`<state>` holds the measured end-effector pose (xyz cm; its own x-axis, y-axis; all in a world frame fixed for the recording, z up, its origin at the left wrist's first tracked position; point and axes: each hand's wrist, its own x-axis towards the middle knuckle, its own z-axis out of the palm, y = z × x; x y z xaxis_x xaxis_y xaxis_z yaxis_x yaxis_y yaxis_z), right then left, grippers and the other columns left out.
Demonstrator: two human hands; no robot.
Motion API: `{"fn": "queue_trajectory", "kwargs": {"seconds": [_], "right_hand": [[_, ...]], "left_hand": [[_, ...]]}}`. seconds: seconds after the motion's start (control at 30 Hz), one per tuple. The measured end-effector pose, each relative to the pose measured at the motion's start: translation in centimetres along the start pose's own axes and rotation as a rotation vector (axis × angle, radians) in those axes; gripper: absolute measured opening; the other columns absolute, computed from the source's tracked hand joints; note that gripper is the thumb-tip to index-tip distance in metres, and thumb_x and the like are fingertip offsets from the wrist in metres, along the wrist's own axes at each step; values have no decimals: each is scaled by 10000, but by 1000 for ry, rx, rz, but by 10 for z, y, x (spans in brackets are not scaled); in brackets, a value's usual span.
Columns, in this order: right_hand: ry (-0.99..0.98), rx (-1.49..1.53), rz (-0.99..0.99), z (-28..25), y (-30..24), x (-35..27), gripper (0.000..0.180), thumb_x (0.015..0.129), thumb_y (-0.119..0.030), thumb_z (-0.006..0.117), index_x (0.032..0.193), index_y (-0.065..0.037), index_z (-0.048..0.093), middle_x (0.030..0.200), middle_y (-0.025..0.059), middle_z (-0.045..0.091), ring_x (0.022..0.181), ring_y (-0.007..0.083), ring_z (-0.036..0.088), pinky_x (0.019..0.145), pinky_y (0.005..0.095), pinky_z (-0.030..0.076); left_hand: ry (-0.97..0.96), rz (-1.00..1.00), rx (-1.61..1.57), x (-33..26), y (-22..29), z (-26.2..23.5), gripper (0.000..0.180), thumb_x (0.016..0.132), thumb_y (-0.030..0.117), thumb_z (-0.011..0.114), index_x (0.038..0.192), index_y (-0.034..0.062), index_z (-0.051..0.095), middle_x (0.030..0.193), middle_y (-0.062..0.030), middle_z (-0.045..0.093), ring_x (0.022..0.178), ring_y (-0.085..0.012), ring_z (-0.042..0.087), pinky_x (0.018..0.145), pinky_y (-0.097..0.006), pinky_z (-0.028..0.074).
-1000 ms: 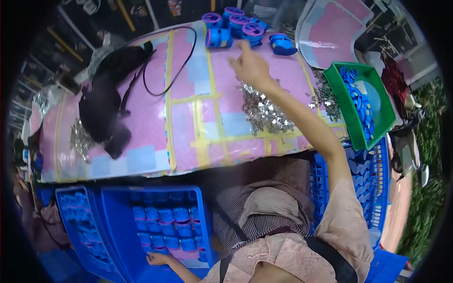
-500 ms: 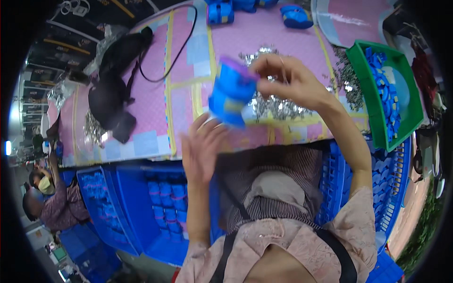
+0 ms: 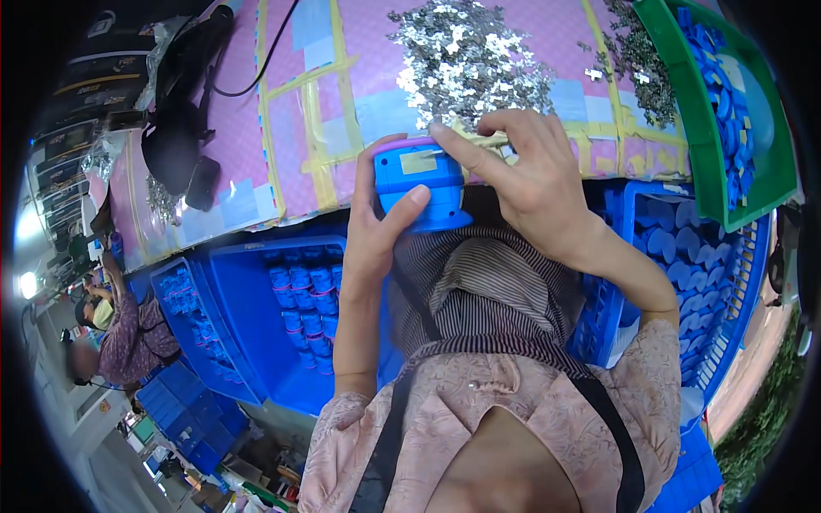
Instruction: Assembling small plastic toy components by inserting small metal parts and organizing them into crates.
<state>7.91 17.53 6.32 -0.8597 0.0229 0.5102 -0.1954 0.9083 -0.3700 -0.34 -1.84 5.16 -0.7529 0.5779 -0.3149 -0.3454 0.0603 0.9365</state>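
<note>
My left hand (image 3: 380, 205) holds a blue plastic housing (image 3: 423, 184) above my lap, at the table's front edge. The housing has a flared rim at its lower end, a yellowish patch on its side and a pink-purple strip along its top. My right hand (image 3: 534, 179) is at the housing's upper right corner, one fingertip by the top and the other fingers curled. Something thin and pale shows by these fingers; its kind is not clear. Just beyond both hands lies a heap of small shiny metal pieces (image 3: 466, 64) on the pink table (image 3: 231, 137).
A green tray (image 3: 710, 171) of small blue parts stands at the right, over a blue basket (image 3: 740, 282) of round blue pieces. Left of my lap, a blue crate (image 3: 244, 308) holds rows of blue housings. A black device (image 3: 175, 141) and another person (image 3: 128, 342) are farther left.
The housing has come down and nearer to me, from my right hand into my left. My right hand has moved to its upper corner. The view has shifted.
</note>
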Motion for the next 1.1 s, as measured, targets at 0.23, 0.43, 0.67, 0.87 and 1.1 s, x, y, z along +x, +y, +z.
{"fn": "queue_trajectory", "kwargs": {"seconds": [0.23, 0.43, 0.67, 0.87, 1.1], "right_hand": [[133, -299, -101, 0, 1, -7, 518, 715, -76, 665, 1210, -223, 696, 970, 14, 582, 866, 206, 546, 837, 390, 372], [89, 90, -132, -11, 33, -13, 385, 772, -121, 686, 1148, -192, 728, 957, 20, 612, 888, 225, 558, 842, 384, 404], [222, 602, -33, 29, 3, -40, 267, 794, -226, 757, 997, -103, 633, 886, 86, 626, 739, 234, 626, 620, 327, 491], [609, 1081, 800, -54, 77, -2, 171, 872, -197, 704, 982, -74, 661, 795, 9, 621, 560, 118, 501, 516, 255, 397], [499, 1600, 907, -62, 118, -8, 382, 944, -421, 588, 896, -43, 623, 757, 49, 594, 460, 51, 375, 420, 228, 288]], "left_hand": [[65, 35, 207, -4, -4, 11, 637, 871, 330, 724, 1348, 38, 419, 1186, -134, 580, 1087, -200, 584, 914, -324, 497], [-76, -29, -3, 0, -7, 11, 542, 1002, 454, 501, 1369, 60, 436, 1222, -87, 567, 1074, -159, 584, 875, -301, 514], [161, -121, -154, 2, -37, 26, 557, 984, 609, 388, 1259, 151, 545, 994, -16, 669, 741, -95, 643, 481, -246, 462], [-100, 55, -206, 6, -43, 5, 529, 1003, 458, 476, 1340, 50, 445, 1147, -90, 610, 949, -193, 648, 767, -332, 559], [45, -68, -471, 15, -48, 1, 497, 1007, 411, 491, 1361, 63, 469, 1198, -95, 619, 1059, -218, 623, 838, -386, 519]]}}
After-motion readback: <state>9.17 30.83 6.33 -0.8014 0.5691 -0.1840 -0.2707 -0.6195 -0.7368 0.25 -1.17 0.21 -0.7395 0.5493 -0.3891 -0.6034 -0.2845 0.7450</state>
